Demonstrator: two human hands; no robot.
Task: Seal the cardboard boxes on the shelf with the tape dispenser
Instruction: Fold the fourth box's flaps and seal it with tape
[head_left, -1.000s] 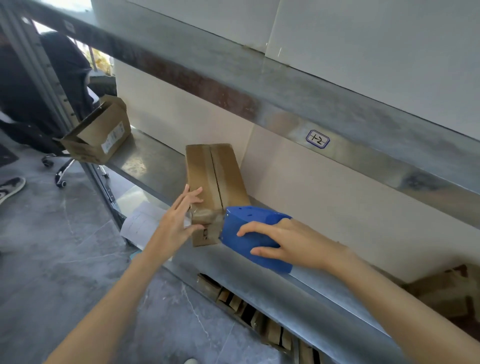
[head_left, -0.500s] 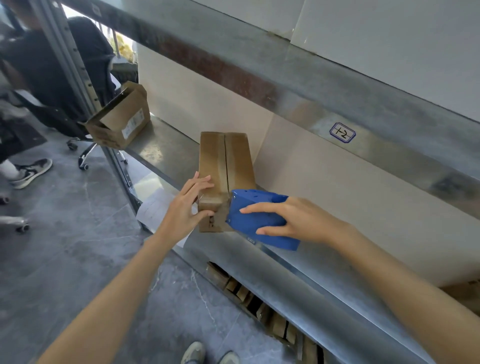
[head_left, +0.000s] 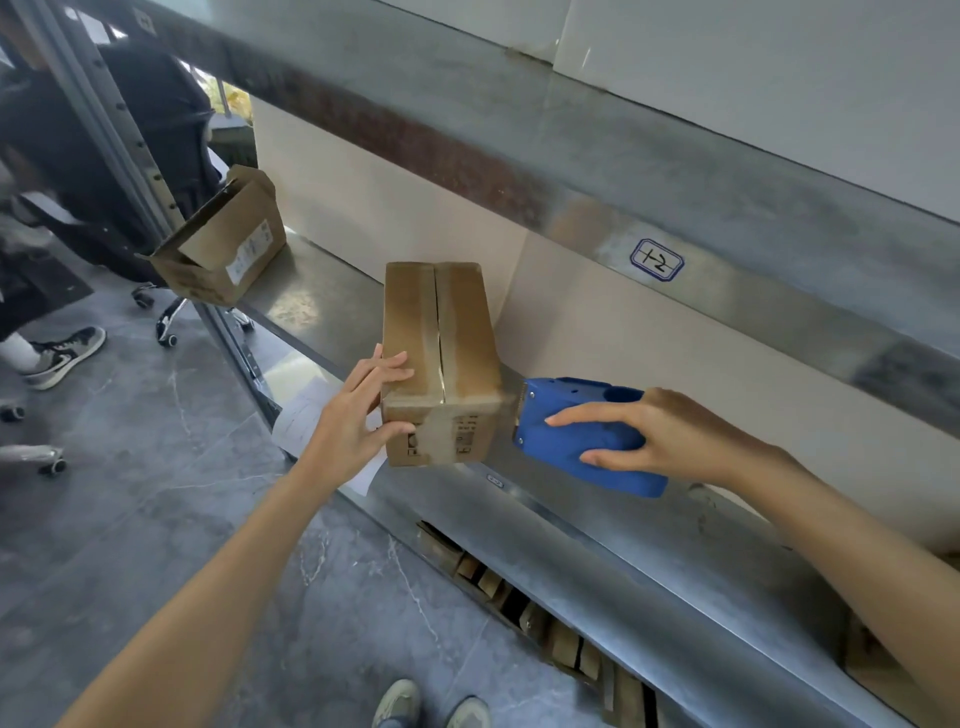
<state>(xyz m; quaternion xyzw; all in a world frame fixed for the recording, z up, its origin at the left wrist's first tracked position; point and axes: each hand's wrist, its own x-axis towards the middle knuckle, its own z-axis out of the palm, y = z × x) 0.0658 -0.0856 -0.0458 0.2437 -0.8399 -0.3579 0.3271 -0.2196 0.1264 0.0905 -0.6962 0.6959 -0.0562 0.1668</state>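
A long brown cardboard box (head_left: 457, 332) lies on the metal shelf (head_left: 311, 296), its top flaps closed with clear tape along the middle seam and down the near end. My left hand (head_left: 363, 415) holds the box's near left corner, fingers on top and thumb on the front face. My right hand (head_left: 660, 436) grips the blue tape dispenser (head_left: 576, 431), which hangs just right of the box's near end, its toothed edge close to the box corner.
A second cardboard box (head_left: 223, 249) with open flaps sits at the shelf's far left end. Another shelf runs overhead with a label (head_left: 657, 260). Flattened cardboard (head_left: 519, 597) is stored below. A seated person and office chair (head_left: 104, 171) are at the left.
The tape dispenser has pulled away from the box's near end to the right. My left hand stays on the box's corner. The view has shifted a little.
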